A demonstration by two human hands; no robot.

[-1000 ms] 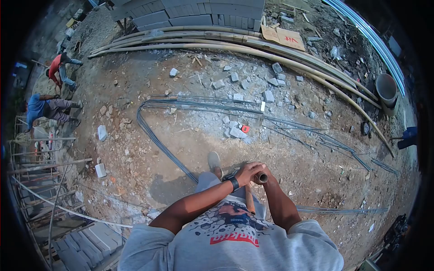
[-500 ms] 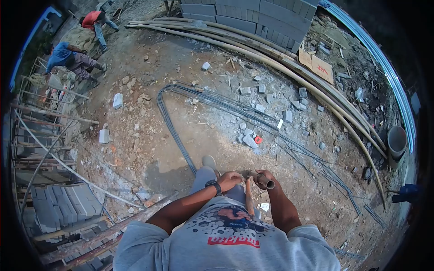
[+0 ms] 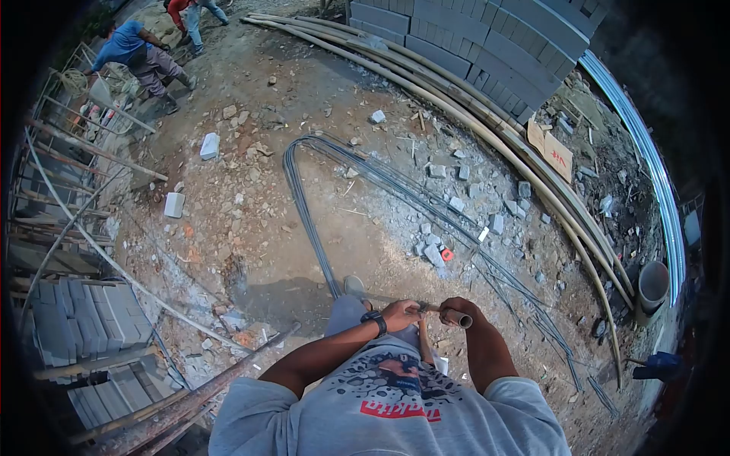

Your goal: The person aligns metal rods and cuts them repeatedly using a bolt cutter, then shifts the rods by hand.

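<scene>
My right hand (image 3: 465,308) is closed around a short hollow pipe (image 3: 456,318), its round open end facing up toward me. Close beside it, my left hand (image 3: 400,315), with a dark watch on the wrist, has its fingers pinched at the near end of the pipe; what they hold is too small to make out. A wooden handle (image 3: 425,340) hangs down between my hands against my shirt; its upper end is hidden by my fingers.
Bent steel rods (image 3: 312,220) lie ahead on rubble-strewn dirt. Long poles (image 3: 487,125) run past stacked grey blocks (image 3: 464,45). Scaffold poles (image 3: 91,228) and more blocks (image 3: 91,319) are at left. A hollow cylinder (image 3: 654,285) stands right. A person in blue (image 3: 125,45) and another person (image 3: 194,19) are upper left.
My view has shifted so the workers now sit higher and nearer the edge. My hands have drawn closer together, and the pipe's open end has moved slightly right and down.
</scene>
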